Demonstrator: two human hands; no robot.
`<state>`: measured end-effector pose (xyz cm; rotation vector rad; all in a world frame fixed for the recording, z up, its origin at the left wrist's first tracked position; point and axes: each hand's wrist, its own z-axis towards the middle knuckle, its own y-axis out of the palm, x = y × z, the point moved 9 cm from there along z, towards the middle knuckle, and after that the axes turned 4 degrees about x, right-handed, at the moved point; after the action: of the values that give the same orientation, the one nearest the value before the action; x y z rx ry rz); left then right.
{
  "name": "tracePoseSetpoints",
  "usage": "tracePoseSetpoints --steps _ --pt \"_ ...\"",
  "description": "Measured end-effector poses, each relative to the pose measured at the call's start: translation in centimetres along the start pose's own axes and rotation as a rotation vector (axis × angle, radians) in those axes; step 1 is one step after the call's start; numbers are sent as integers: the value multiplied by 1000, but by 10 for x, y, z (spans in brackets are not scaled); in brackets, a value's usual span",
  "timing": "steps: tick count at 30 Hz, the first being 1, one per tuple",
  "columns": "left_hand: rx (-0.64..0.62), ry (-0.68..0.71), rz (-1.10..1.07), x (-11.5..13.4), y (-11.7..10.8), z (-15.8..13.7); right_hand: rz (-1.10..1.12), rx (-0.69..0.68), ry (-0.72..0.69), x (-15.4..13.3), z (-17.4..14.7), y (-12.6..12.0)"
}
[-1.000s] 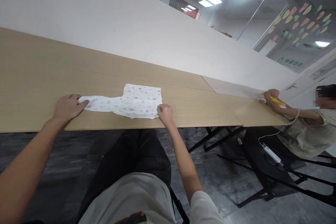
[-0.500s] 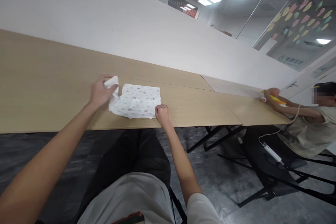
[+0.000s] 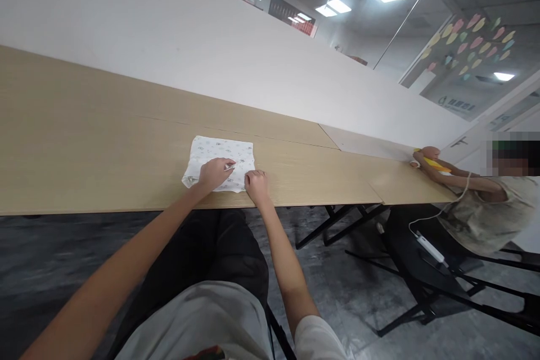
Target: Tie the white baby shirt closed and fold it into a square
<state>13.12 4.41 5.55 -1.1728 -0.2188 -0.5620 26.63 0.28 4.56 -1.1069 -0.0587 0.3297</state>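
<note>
Moved since the earlier frame: our left hand [image 3: 214, 173], now over the middle of the printed cloth [image 3: 211, 149], its narrow end brought rightward. Left fingers pinch a bit of that cloth. Our right hand [image 3: 256, 184] touches the cloth's near right corner, fingers curled; we can't tell if they grip. Cloth lies on the tabletop [image 3: 105, 124]; another person [image 3: 485, 216] sits well right of it.
</note>
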Motion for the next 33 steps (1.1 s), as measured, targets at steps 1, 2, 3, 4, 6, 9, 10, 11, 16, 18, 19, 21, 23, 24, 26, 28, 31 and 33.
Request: tracePoseSetpoints --steps 1,2,3,4,6,9,10,11,16,18,19,21,23,24,26,28,31,33 --pt "9 39 -13 1 0 -1 1 0 1 0 0 0" --pt "10 90 -34 3 1 -1 1 0 2 0 0 1" --pt "1 145 -60 6 3 -3 1 1 3 1 0 1" --pt "-19 195 -89 8 5 -4 -1 2 5 1 0 1" --pt "-74 261 -148 10 12 -8 -3 3 7 2 0 3" --pt "-120 309 -207 11 18 -15 -10 -3 11 3 1 4" --pt "-126 318 -216 11 19 -17 -12 -6 12 3 1 5" --pt "-131 326 -217 12 19 -19 -15 -7 12 3 1 6" --pt "-228 387 -114 15 24 -25 -17 4 17 4 2 7" --pt "-243 413 -69 12 22 -24 -12 5 18 5 2 8" --pt "-234 417 -42 8 19 -23 -9 4 18 5 2 8" --pt "-211 407 39 -2 14 -20 -1 5 18 4 2 7" --pt "-214 384 131 -12 13 -19 4 6 21 4 2 7" --pt "-225 374 165 -15 14 -21 5 8 23 4 2 6" --pt "-246 364 202 -18 16 -25 4 12 26 3 2 6" --pt "-244 364 209 -17 16 -28 8 13 26 3 2 6" --pt "-176 350 195 -20 8 -25 17 7 24 4 2 6" --pt "-107 332 193 -27 -1 -21 20 3 22 4 2 5"
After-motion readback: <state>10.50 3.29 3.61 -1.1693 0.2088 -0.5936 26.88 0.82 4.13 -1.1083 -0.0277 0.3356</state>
